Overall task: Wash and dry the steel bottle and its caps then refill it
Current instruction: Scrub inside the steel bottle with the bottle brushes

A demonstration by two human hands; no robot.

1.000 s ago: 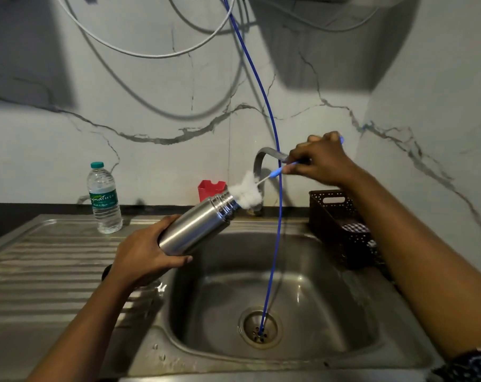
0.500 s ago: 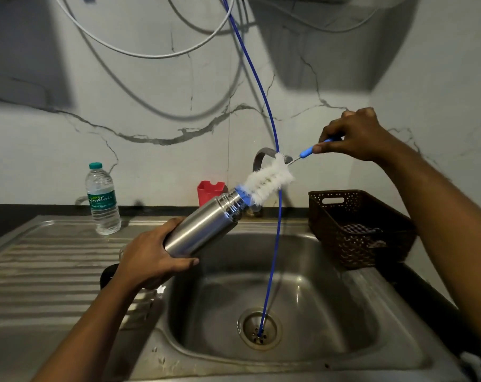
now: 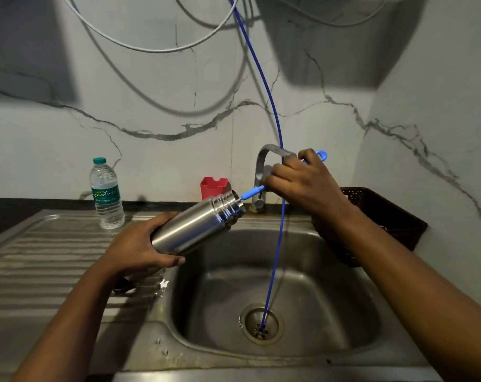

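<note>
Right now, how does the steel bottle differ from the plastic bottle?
The steel bottle is tilted over the sink, gripped by the left hand; the plastic bottle stands upright, untouched, on the drainboard. The steel bottle is uncapped, with a brush going into its mouth; the plastic bottle wears a teal cap. The steel bottle is opaque metal, the plastic bottle clear with a green label. Both are cylindrical bottles.
</note>
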